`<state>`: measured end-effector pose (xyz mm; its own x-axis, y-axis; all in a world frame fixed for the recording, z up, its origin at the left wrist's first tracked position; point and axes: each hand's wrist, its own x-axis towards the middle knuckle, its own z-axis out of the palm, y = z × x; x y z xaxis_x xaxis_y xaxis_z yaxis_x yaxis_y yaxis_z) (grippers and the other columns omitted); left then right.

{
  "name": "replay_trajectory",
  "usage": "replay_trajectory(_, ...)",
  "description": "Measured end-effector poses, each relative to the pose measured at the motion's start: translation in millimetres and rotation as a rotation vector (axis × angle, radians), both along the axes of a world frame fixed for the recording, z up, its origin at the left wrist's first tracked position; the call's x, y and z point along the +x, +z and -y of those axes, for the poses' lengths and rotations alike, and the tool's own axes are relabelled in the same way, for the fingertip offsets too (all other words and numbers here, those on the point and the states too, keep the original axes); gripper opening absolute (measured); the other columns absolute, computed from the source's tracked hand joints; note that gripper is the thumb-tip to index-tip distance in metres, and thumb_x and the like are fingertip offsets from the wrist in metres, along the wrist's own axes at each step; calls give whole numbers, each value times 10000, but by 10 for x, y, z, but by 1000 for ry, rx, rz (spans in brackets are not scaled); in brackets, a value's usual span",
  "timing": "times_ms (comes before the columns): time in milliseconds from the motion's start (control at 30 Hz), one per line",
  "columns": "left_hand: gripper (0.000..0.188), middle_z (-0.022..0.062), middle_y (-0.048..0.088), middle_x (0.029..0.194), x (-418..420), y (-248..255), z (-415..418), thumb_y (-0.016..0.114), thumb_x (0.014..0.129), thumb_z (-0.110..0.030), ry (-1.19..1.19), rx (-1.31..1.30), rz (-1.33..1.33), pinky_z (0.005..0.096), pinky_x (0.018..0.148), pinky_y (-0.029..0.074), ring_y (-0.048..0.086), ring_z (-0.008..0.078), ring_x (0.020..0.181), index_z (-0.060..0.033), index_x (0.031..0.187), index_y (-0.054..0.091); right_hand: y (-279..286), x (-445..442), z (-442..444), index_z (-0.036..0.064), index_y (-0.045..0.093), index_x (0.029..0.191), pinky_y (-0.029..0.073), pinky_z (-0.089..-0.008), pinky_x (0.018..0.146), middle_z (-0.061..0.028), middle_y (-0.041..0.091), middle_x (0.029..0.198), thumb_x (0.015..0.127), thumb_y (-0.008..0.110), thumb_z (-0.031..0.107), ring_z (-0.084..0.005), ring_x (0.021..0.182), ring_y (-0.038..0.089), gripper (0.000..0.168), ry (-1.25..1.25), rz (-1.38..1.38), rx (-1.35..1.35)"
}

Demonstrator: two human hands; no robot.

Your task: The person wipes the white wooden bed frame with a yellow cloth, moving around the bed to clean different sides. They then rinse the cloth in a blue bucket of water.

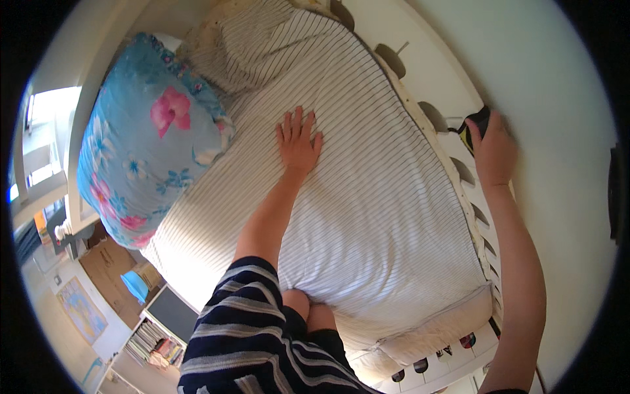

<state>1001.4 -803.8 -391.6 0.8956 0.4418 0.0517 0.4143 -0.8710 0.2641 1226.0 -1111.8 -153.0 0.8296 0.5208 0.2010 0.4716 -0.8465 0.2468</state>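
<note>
My left hand [299,147] presses flat on a white bed sheet with thin dark stripes [364,167], palm down and fingers spread. At the right, my right hand [494,147] holds a small black-and-yellow object [476,124] at the top edge of the bed's white side rail [443,64]. Its exact kind is unclear, since my fingers cover part of it. To the left of my left hand lies a blue pillow [142,152] printed with pink and white flowers. My bare knees [310,310] rest on the sheet.
A pale wall [556,113] stands close behind the rail, which has rounded cut-outs. The sheet is bunched near the far corner [246,49]. A pale rolled bedding piece [438,325] lies at the bed's lower end. Low to the left are a cardboard box [108,271] and a bookshelf [152,340].
</note>
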Motion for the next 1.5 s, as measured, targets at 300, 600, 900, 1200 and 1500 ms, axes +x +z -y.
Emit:
replay_trajectory(300, 570, 53, 226, 1647, 38, -64, 37, 465, 977, -426, 23, 7, -24, 525, 1226, 105, 190, 343, 1499, -213, 1505, 430, 43, -33, -42, 29, 550, 1110, 538, -440, 567, -165, 679, 791, 956, 587, 499, -360, 711, 677, 496, -26, -20, -23)
replay_trajectory(600, 582, 86, 235, 1639, 42, -39, -11, 484, 966, -396, -12, -64, -46, 536, 1205, 152, 208, 361, 1486, -167, 1499, 439, 53, 258, -776, 43, 540, 1142, 540, -465, 589, -181, 694, 832, 950, 592, 488, -377, 716, 677, 488, -59, -87, 4)
replay_trajectory(900, 611, 100, 197, 1648, 40, -101, -133, 475, 974, -402, -70, -242, -151, 537, 1206, 123, 194, 365, 1486, -165, 1529, 382, 84, 934, -2652, 56, 527, 978, 555, -465, 557, -148, 685, 752, 927, 625, 480, -356, 678, 691, 438, -45, -120, 89)
replay_trajectory(1200, 470, 105, 431, 1491, 253, 361, -285, 642, 903, -217, 107, -543, 10, 523, 1160, 253, 360, 342, 1389, -108, 1346, 527, -91, 1358, -3778, 71, 553, 953, 543, -398, 475, -124, 692, 732, 929, 547, 613, -299, 592, 687, 542, -73, 103, -63)
replay_trajectory(1500, 205, 167, 600, 1132, 2260, 1342, -2097, 619, 885, 8, 452, -917, 551, 418, 968, 435, 539, 323, 1083, 6, 1090, 630, -70, 1334, -3837, 88, 552, 990, 540, -408, 469, -126, 689, 752, 917, 548, 632, -313, 613, 688, 549, -147, 78, -78)
